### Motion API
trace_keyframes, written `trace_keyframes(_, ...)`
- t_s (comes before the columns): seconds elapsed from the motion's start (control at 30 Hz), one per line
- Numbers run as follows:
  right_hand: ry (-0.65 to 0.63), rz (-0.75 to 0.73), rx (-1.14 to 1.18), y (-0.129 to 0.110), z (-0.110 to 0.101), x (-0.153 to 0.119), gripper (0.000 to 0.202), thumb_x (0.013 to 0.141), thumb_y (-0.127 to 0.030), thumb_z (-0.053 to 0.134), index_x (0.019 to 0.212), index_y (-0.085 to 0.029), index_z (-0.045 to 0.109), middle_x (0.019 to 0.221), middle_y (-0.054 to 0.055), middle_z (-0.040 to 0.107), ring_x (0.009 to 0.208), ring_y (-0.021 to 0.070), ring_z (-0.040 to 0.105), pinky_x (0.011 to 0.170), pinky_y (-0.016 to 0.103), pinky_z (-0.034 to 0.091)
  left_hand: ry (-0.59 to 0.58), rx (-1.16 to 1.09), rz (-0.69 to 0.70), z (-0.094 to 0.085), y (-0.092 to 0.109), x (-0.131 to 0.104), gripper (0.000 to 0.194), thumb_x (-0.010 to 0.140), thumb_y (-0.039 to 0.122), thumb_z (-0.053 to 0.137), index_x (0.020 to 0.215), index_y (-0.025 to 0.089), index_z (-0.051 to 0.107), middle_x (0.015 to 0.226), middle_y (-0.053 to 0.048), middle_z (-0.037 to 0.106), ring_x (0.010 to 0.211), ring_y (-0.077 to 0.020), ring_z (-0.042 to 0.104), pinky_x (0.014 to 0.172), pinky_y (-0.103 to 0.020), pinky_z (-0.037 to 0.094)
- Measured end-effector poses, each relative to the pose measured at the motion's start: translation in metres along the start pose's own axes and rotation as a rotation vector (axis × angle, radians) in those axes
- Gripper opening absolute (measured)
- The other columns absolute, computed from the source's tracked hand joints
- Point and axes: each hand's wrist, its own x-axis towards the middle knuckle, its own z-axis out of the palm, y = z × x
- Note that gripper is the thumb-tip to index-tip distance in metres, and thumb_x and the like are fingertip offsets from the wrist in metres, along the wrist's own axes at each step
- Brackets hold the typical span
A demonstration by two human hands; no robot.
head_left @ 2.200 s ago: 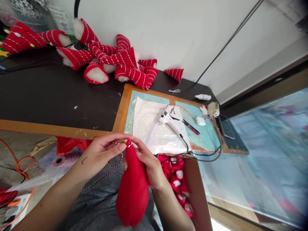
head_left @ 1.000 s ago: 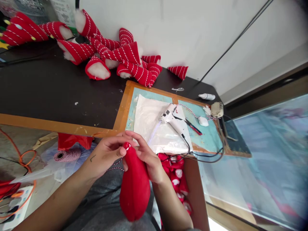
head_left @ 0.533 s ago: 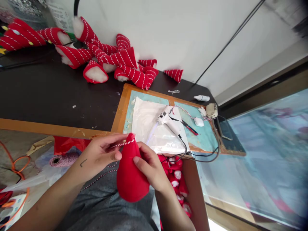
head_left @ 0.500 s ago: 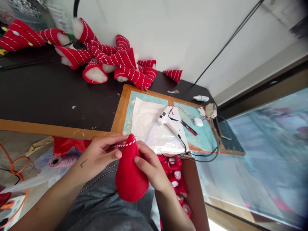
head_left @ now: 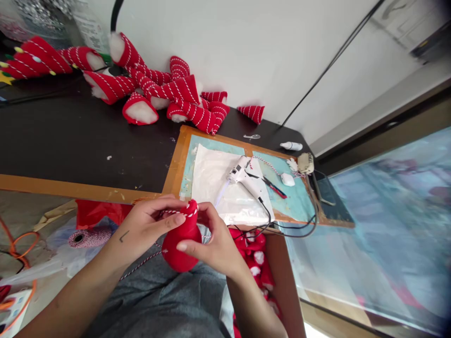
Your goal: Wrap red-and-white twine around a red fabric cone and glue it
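A plain red stuffed felt cone [head_left: 181,251] is held over my lap, its narrow tip up and its round base towards me. Red-and-white twisted cord [head_left: 171,212] crosses near the tip and trails down to the left. My left hand [head_left: 153,220] pinches this cord against the tip between thumb and fingers. Around the cone's right side closes my right hand [head_left: 214,239], thumb on the front and fingers behind near the tip. A white glue gun [head_left: 244,178] lies beyond the hands on a white sheet [head_left: 207,173].
Several cord-wrapped red cones [head_left: 183,89] are heaped at the back of the black table [head_left: 70,141]. A box [head_left: 289,286] of red pieces stands at my right. At lower left are a cord spool [head_left: 89,238] and an orange cable [head_left: 30,253]. Scissors [head_left: 275,188] lie beside the glue gun.
The cone has tilted, its base swinging away so less of its side shows. My right thumb has slid lower over its front, and cord now lies farther round the tip.
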Motion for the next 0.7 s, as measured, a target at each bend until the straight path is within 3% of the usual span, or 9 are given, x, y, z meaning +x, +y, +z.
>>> trace_keyframes(0.13, -0.060, 0.009, 0.045, 0.002, 0.000, 0.002, 0.036, 0.089, -0.052, 0.082, 0.106, -0.022, 0.071, 0.109, 0.004, 0.076, 0.103, 0.0227, 0.070, 0.099, 0.037, 0.053, -0.050, -0.106, -0.087, 0.001, 0.004, 0.000, 0.045, 0.078, 0.055, 0.091, 0.108, 0.023, 0.085, 0.106, -0.011, 0.082, 0.092, -0.0264, 0.076, 0.081, -0.032, 0.063)
trace_keyframes(0.27, -0.125, 0.113, 0.182, 0.005, -0.004, -0.001, 0.048, 0.096, -0.066, 0.066, 0.115, -0.023, 0.076, 0.109, 0.005, 0.077, 0.099, 0.0242, 0.070, 0.097, 0.039, 0.053, -0.270, -0.177, -0.103, 0.001, 0.003, 0.001, 0.046, 0.079, 0.061, 0.088, 0.102, 0.021, 0.086, 0.094, -0.011, 0.081, 0.084, -0.0249, 0.074, 0.076, -0.031, 0.062)
trace_keyframes(0.33, -0.104, 0.092, 0.167, 0.004, -0.004, -0.004, 0.055, 0.097, -0.072, 0.061, 0.120, -0.024, 0.074, 0.116, 0.007, 0.077, 0.104, 0.0260, 0.069, 0.100, 0.041, 0.051, -0.258, -0.154, -0.056, 0.000, 0.002, 0.001, 0.041, 0.081, 0.060, 0.087, 0.096, 0.021, 0.086, 0.092, -0.009, 0.080, 0.084, -0.0240, 0.073, 0.073, -0.029, 0.060)
trace_keyframes(0.4, -0.043, 0.017, 0.038, 0.000, -0.003, -0.006, 0.062, 0.088, -0.072, 0.074, 0.127, -0.025, 0.068, 0.127, 0.009, 0.073, 0.113, 0.0282, 0.067, 0.104, 0.042, 0.049, -0.184, -0.115, -0.020, 0.000, 0.001, 0.001, 0.036, 0.083, 0.056, 0.086, 0.096, 0.022, 0.087, 0.096, -0.009, 0.080, 0.088, -0.0244, 0.072, 0.075, -0.029, 0.059)
trace_keyframes(0.5, 0.060, -0.009, -0.149, -0.005, -0.001, -0.007, 0.068, 0.069, -0.055, 0.096, 0.122, -0.026, 0.064, 0.122, 0.006, 0.072, 0.107, 0.0264, 0.066, 0.098, 0.039, 0.050, -0.140, -0.119, -0.024, -0.002, 0.000, 0.001, 0.034, 0.087, 0.053, 0.085, 0.102, 0.023, 0.087, 0.096, -0.008, 0.081, 0.090, -0.0244, 0.073, 0.077, -0.029, 0.058)
trace_keyframes(0.6, -0.014, 0.037, -0.057, -0.004, -0.004, -0.007, 0.041, 0.084, -0.053, 0.085, 0.107, -0.023, 0.069, 0.100, 0.003, 0.072, 0.089, 0.0208, 0.063, 0.084, 0.033, 0.049, -0.179, -0.173, -0.064, -0.003, 0.000, 0.001, 0.036, 0.085, 0.054, 0.086, 0.106, 0.025, 0.087, 0.097, -0.008, 0.082, 0.092, -0.0255, 0.075, 0.078, -0.030, 0.060)
trace_keyframes(0.7, -0.106, 0.116, 0.185, 0.002, -0.008, -0.007, 0.043, 0.091, -0.061, 0.073, 0.109, -0.022, 0.075, 0.096, 0.003, 0.072, 0.083, 0.0197, 0.062, 0.077, 0.031, 0.049, -0.212, -0.224, -0.090, -0.003, 0.001, 0.001, 0.042, 0.082, 0.057, 0.088, 0.111, 0.026, 0.087, 0.102, -0.010, 0.083, 0.098, -0.0277, 0.077, 0.084, -0.032, 0.062)
